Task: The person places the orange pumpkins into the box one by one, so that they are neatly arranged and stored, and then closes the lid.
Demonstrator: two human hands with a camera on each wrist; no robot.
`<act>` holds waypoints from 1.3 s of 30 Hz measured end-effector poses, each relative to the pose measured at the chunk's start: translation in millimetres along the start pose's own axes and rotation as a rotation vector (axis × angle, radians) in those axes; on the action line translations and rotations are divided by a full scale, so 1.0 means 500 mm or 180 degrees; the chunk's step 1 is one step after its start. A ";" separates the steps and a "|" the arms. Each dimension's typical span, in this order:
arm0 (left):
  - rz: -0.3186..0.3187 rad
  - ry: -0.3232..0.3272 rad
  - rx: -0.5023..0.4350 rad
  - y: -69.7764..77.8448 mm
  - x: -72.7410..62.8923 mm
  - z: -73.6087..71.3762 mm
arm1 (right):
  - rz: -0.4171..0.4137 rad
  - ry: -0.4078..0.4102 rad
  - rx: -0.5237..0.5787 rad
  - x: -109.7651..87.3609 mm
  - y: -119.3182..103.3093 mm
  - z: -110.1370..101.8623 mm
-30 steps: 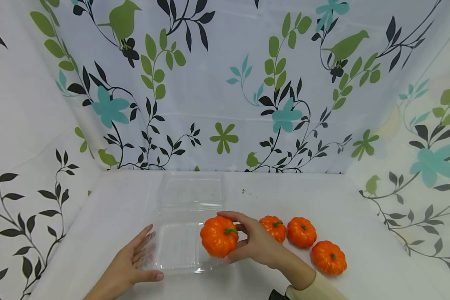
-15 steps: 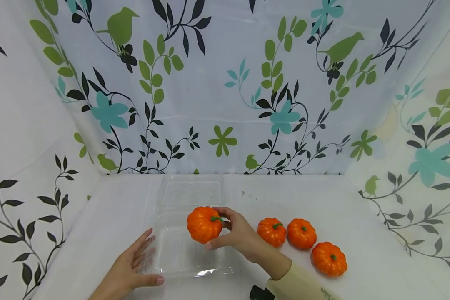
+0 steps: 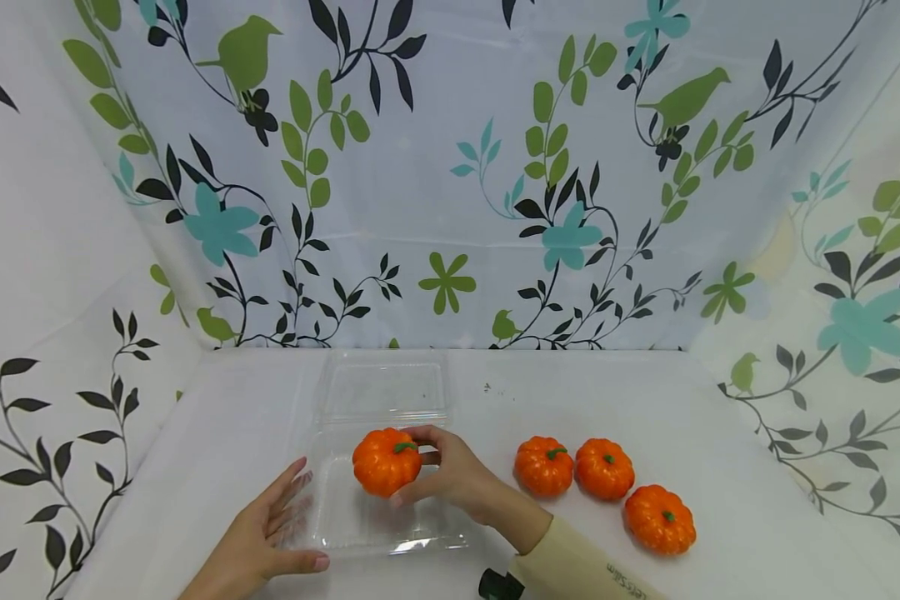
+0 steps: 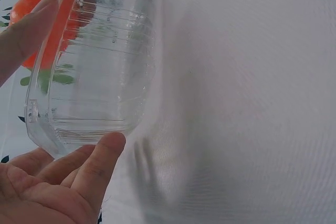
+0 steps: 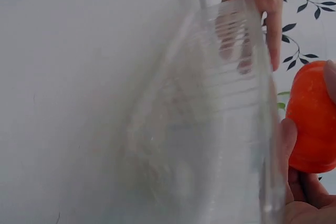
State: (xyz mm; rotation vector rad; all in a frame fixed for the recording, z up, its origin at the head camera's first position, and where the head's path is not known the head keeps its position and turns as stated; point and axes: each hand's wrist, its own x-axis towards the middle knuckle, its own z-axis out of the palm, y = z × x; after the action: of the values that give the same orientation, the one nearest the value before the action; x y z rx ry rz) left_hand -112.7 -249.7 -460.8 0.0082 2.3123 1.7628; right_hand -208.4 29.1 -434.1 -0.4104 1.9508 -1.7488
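My right hand (image 3: 453, 479) grips a small orange toy pumpkin (image 3: 384, 467) with a green stem between thumb and fingers, over a clear plastic clamshell container (image 3: 337, 521). In the right wrist view that pumpkin (image 5: 313, 121) appears just above the container's rim. My left hand (image 3: 258, 529) lies at the container's left side, fingers extended and thumb apart at the front corner. The left wrist view shows fingertips (image 4: 107, 153) touching the container's wall (image 4: 100, 98). Whether the held pumpkin touches the container's floor cannot be told.
The container's lid (image 3: 382, 387) lies flipped back behind its base. To the right on the white table (image 3: 570, 550) sit three more pumpkins: one nearest the container (image 3: 543, 468), a middle one (image 3: 604, 471) and a front one (image 3: 660, 521). Behind hangs a leaf-and-bird patterned cloth (image 3: 420, 167).
My right hand has carried the pumpkin leftward over the container, rising a little and then lowering. My left hand and the other pumpkins stay about where they were.
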 end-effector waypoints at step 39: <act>-0.0046 -0.0029 -0.0010 -0.005 0.006 0.002 | 0.0041 0.0241 -0.1563 0.051 0.034 0.069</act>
State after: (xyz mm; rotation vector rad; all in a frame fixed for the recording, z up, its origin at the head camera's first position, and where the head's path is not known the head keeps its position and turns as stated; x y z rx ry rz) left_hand -115.0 -249.0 -463.9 -0.0009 2.2976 1.7559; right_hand -209.7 -11.2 -457.0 -0.4981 2.4280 -1.2767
